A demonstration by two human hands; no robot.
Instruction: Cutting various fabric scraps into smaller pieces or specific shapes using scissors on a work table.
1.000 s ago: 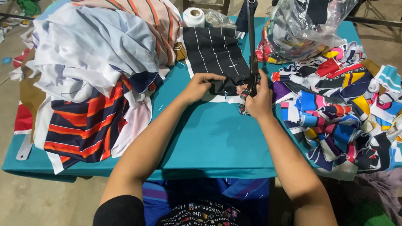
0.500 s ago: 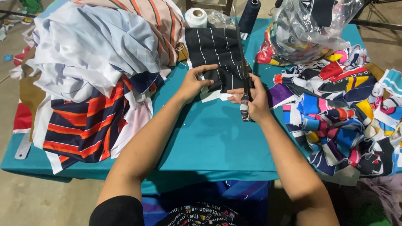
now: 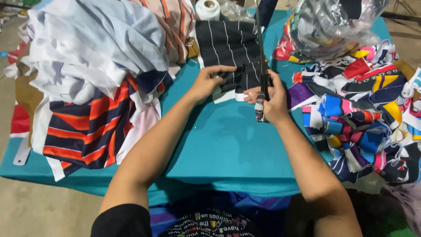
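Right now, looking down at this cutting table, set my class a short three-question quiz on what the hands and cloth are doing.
1. True or false: the right hand grips long scissors whose blades lie over the black pinstriped fabric.
2. What does the left hand do? A) lifts the white thread spool B) presses flat on the pinstriped fabric C) reaches into the plastic bag
3. Fill in: the heap of bright multicoloured scraps lies to the person's ____ side.

Key: 1 true; 2 B; 3 right.
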